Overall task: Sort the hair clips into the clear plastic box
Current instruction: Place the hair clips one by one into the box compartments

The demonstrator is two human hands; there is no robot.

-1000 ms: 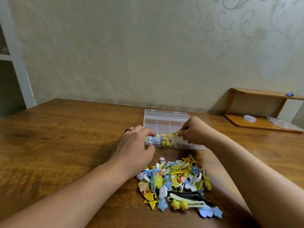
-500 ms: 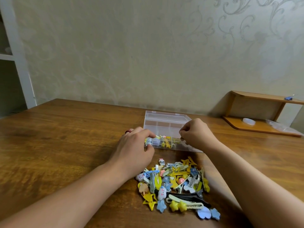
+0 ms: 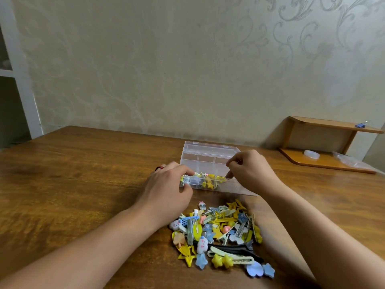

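Hair clips, lower centre: judged light, stiff, best pinched singly. Clear plastic box gripped by left hand; right hand curled, contents indiscernible.

the near approach to the clear plastic box is blocked by the pile of hair clips; its front corners are covered by the left hand and right hand. open table is left on both sides.
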